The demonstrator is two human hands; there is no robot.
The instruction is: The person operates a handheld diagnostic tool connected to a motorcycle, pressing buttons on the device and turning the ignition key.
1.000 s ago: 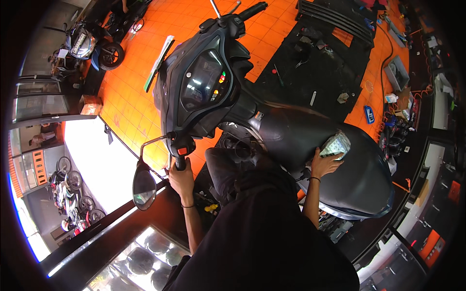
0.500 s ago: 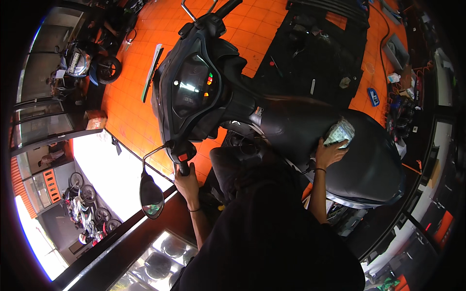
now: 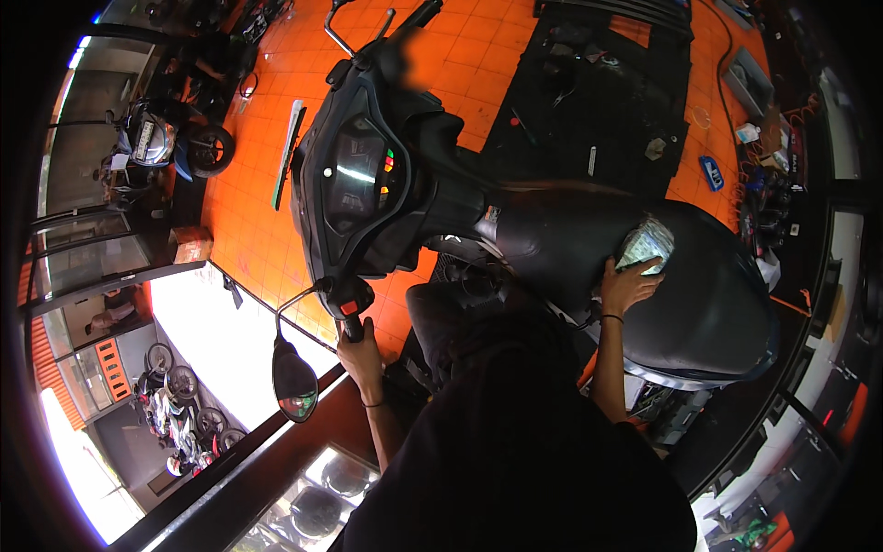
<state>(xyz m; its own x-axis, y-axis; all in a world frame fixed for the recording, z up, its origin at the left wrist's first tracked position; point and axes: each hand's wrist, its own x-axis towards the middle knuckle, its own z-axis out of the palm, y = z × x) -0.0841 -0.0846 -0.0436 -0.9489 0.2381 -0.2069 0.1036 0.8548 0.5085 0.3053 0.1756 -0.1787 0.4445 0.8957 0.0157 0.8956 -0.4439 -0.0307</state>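
Observation:
A black scooter (image 3: 386, 248) stands in front of me, its dash (image 3: 354, 184) showing small lit indicators. My left hand (image 3: 361, 357) is closed around the near handlebar grip (image 3: 354, 327), below a red switch. On the black seat (image 3: 704, 299) rests a pack in clear, shiny plastic wrap (image 3: 647, 243); what is inside cannot be made out. My right hand (image 3: 629, 287) holds the near side of this pack, fingers curled over it, against the seat. A round-edged mirror (image 3: 296, 385) juts out left of my left hand.
Orange floor tiles (image 3: 248, 193) surround the scooter, with a black mat (image 3: 598, 120) beyond it. A blue object (image 3: 710, 173) and a grey tray (image 3: 750, 81) lie at the far right. Another motorcycle (image 3: 152, 138) stands far left. A glass-topped case (image 3: 317, 497) is near my left forearm.
The view has shifted slightly. My left hand stays on the grip, and my right hand stays on the wrapped pack, at about the same spot on the seat.

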